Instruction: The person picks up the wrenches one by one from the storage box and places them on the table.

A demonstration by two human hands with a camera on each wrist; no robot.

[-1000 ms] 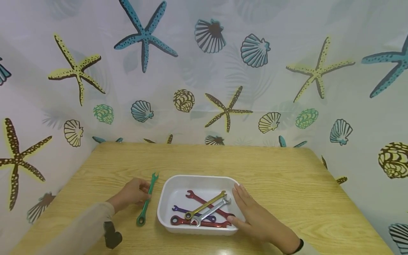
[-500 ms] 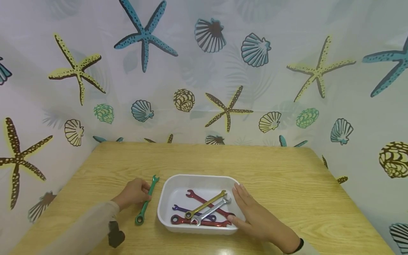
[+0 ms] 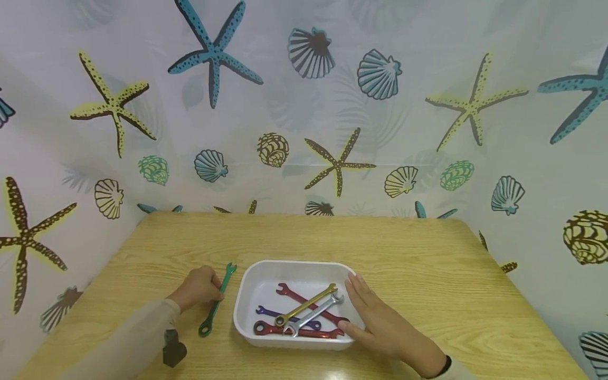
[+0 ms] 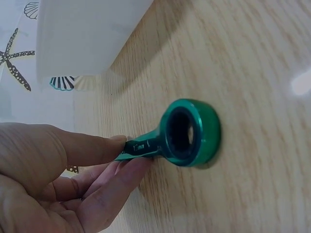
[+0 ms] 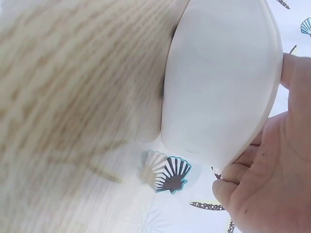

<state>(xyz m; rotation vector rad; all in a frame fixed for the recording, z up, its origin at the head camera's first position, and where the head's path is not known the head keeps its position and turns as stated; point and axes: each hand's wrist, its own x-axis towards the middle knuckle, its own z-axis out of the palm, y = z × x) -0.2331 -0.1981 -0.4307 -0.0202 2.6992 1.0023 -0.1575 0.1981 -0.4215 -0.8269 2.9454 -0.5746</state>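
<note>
My left hand (image 3: 198,287) pinches a green ratcheting combination wrench (image 3: 211,316) by its shank, between thumb and fingers, left of a white plastic tray (image 3: 241,301). In the left wrist view the wrench's ring end (image 4: 211,133) is close to the tabletop; whether it touches cannot be told. My right hand (image 3: 380,322) rests against the tray's right rim, fingers extended and thumb at the rim. Inside the tray lie a gold wrench (image 3: 306,305), a silver wrench (image 3: 313,315), a purple wrench (image 3: 268,311) and two red wrenches, one slanted (image 3: 296,296), one along the front (image 3: 304,332).
The wooden table (image 3: 304,237) extends behind and to both sides of the tray. A pale sheet (image 3: 304,116) printed with starfish and shells hangs behind the table and along its sides.
The green wrench has shifted slightly: its open end is a little lower in the head view and its ring end a little further left. My right hand and the tray stay put.
</note>
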